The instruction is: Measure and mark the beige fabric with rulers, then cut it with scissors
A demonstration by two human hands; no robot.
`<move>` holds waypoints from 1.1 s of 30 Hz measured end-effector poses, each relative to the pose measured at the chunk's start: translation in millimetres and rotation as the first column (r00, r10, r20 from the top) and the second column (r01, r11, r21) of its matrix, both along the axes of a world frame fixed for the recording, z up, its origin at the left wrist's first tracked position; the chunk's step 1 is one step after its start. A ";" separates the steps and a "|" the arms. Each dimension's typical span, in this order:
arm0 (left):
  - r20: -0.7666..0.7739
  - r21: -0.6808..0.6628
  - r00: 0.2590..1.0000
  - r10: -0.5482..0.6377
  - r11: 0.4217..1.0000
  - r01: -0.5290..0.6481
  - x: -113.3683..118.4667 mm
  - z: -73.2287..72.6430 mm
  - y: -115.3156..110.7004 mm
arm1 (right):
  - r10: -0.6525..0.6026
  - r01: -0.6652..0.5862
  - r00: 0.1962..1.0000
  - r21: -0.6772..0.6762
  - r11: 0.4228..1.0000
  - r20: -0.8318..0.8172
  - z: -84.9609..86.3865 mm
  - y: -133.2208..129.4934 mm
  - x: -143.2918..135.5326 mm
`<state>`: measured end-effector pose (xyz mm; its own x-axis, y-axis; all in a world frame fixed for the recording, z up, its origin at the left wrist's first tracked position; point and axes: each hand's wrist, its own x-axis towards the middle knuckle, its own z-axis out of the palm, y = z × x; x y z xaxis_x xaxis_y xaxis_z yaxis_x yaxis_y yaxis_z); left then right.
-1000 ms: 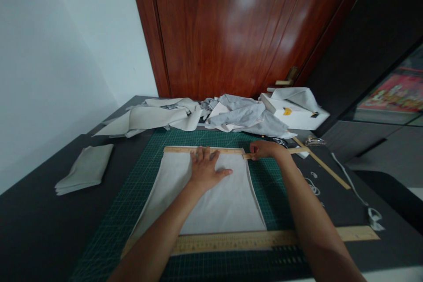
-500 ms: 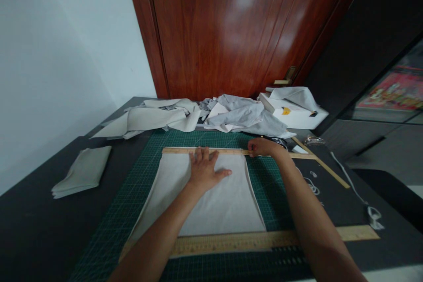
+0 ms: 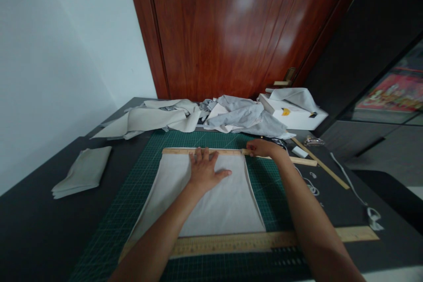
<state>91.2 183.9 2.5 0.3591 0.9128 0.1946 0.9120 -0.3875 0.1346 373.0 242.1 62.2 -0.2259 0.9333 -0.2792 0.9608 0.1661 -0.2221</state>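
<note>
A pale fabric piece [image 3: 214, 207] lies flat on a green cutting mat [image 3: 267, 198]. Along its far edge runs a narrow wooden ruler [image 3: 175, 151]. My left hand [image 3: 205, 169] rests flat with fingers spread, fingertips on this ruler and palm on the cloth. At the fabric's far right corner my right hand [image 3: 259, 146] is closed, pinching a second narrow wooden strip [image 3: 304, 161] that meets the ruler's end and sticks out rightward. My fingers partly hide the grip. A wide wooden ruler [image 3: 238, 242] crosses the near edge, under my forearms.
Crumpled fabric scraps [image 3: 185, 114] and a white box [image 3: 294, 112] line the back. Folded cloth [image 3: 84, 169] lies on the dark table [image 3: 36, 224] at left. At right are another wooden strip [image 3: 325, 167], a small white block [image 3: 299, 152] and a cord [image 3: 346, 176].
My right hand has shifted slightly left with the second strip, whose right end has swung a little toward me, showing more of the white block. My left hand has stayed put.
</note>
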 end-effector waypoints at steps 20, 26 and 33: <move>0.012 0.022 1.000 -0.007 1.000 0.007 -0.3 0.0 0.3 | 0.053 -0.056 0.998 -0.058 0.997 -0.043 -10.4 7.3 -4.1; -0.014 0.009 1.000 0.002 1.000 -0.002 0.2 2.5 -0.2 | -0.057 0.063 0.994 -0.067 0.996 0.093 -13.4 7.3 9.3; -0.016 0.006 1.000 -0.002 1.000 0.002 0.0 2.2 0.1 | -0.119 0.125 0.983 -0.036 0.992 0.139 -13.5 5.6 26.0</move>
